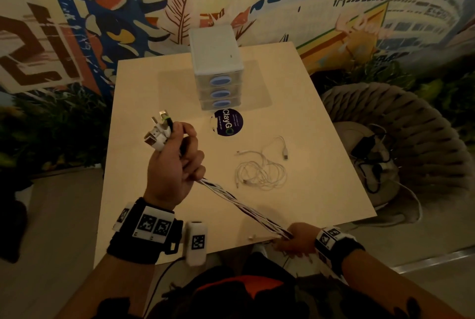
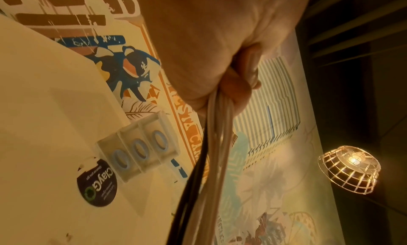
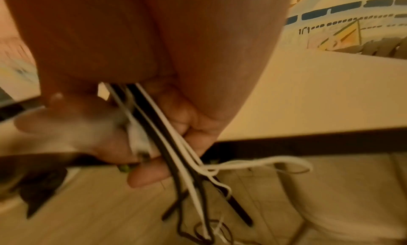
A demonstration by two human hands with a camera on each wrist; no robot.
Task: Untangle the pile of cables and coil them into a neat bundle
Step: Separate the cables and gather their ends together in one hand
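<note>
A bunch of black and white cables (image 1: 241, 205) runs taut from my left hand (image 1: 177, 164) to my right hand (image 1: 295, 240). The left hand is raised over the table's left half and grips the bunch, with several plugs (image 1: 160, 131) sticking out above the fist. In the left wrist view the cables (image 2: 211, 144) drop out of the curled fingers. At the table's near edge my right hand grips the same bunch, whose loose tails (image 3: 198, 187) hang below the fingers toward the floor. A separate white cable (image 1: 262, 167) lies in a loose tangle on the table.
A small plastic drawer unit (image 1: 218, 69) stands at the back of the wooden table (image 1: 321, 164), with a round dark sticker (image 1: 228, 122) in front of it. A woven chair (image 1: 401, 144) with dark cables on its seat stands to the right. A mural wall is behind.
</note>
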